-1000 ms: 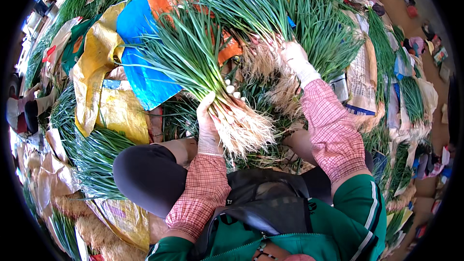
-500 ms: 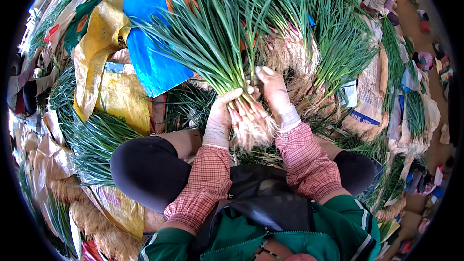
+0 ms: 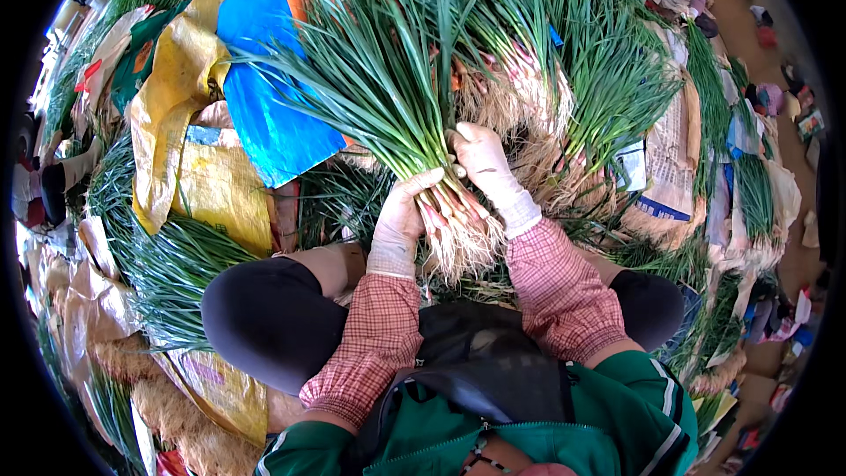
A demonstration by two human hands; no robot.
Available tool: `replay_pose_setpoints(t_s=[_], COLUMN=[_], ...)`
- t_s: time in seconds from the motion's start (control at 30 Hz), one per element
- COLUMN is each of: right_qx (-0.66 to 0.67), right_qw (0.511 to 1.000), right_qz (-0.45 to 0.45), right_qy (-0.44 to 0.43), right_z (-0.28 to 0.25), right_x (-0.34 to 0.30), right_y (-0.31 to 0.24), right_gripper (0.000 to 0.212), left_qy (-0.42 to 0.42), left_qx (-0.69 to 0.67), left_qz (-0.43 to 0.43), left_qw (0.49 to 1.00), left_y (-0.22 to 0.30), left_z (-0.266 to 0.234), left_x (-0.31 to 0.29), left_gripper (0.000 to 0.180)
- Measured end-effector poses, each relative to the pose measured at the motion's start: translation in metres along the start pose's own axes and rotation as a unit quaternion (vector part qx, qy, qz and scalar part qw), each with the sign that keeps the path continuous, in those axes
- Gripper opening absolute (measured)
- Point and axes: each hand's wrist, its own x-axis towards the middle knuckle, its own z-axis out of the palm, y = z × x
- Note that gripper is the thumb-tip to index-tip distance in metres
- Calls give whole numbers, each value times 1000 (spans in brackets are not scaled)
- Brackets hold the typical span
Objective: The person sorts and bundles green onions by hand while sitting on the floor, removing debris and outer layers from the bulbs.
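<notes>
Fingers point(image 3: 421, 181) of the left hand point(image 3: 399, 219) clasp the green onions point(image 3: 388, 92) above the roots point(image 3: 463, 251), before the lap; the right hand's point(image 3: 486, 163) meet the stems, grip unclear. Best hold snugly without crushing, root ends level.

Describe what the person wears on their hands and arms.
The left hand and right hand both appear to wear thin, pale gloves with wrinkled cuffs. Red-and-white checked oversleeves, gathered near the elbows, cover the forearms. Above are green jacket sleeves with white stripes.
</notes>
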Motion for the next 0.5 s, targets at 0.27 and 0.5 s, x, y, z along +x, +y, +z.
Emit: replay_pose_setpoints(t_s=[0.27, 0.5], right_qx=[340, -280], right_qw=[907, 920], right_qz=[249, 96], right_qy=[12, 256], right_z=[6, -90], right_x=[-19, 31], right_y=[47, -12], right_gripper=[28, 25], left_qy=[-58, -46], left_qx=[-136, -167], left_qz=[-7, 23], left_qw=[989, 985], left_y=[-10, -9], left_z=[0, 24], left_x=[-1, -4], left_gripper=[41, 62])
